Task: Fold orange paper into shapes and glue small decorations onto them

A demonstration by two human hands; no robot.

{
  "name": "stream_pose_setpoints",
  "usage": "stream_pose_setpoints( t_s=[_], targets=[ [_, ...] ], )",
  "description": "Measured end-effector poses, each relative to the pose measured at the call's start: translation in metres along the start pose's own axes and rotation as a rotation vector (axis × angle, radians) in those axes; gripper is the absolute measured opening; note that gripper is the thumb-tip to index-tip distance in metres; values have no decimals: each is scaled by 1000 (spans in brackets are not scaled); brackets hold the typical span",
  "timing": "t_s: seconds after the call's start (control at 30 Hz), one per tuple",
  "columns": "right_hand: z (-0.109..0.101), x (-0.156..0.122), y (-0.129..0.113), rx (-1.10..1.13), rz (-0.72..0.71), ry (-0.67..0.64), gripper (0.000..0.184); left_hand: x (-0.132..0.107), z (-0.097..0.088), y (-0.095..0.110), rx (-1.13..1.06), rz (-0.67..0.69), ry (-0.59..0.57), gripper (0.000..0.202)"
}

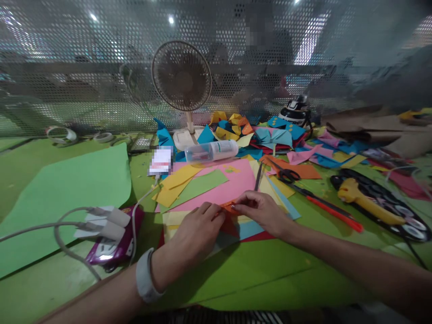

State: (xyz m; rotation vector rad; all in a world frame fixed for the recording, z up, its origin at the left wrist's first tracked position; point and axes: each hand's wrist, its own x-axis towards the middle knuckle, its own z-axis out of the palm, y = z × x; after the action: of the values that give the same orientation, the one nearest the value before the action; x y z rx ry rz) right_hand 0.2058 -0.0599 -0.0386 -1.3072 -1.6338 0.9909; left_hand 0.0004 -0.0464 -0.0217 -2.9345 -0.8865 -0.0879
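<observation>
In the middle of the table, an orange piece of paper [230,208] lies between my two hands over a stack of coloured sheets. My left hand [198,229], with a grey band at the wrist, has its fingers closed on the paper's left side. On the right side, my right hand [261,210] pinches the same paper between thumb and fingers. Part of the orange paper is hidden by my hands. Under and beyond it are a pink sheet [236,177], a green strip [205,184] and yellow pieces [175,191].
Scissors [283,172], a red-handled cutter [334,211] and a yellow-handled tool [367,200] lie to the right. A plastic bottle [224,150], a fan [182,76] and folded papers stand behind. At left are a purple power strip [116,245] with cables and a large green sheet [77,189].
</observation>
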Motion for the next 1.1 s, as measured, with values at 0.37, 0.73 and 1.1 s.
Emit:
stream_pose_setpoints(
  t_s=[0.37,0.73,1.1],
  targets=[
    [0,1,0,-18,88,29,18,0,-5,1,-20,-5,-24,19],
    [-2,11,4,-45,113,-141,25,-1,-7,4,-20,-13,-29,20],
    [0,9,2,-181,95,-102,35,0,-4,4,-9,-13,-42,20]
  ],
)
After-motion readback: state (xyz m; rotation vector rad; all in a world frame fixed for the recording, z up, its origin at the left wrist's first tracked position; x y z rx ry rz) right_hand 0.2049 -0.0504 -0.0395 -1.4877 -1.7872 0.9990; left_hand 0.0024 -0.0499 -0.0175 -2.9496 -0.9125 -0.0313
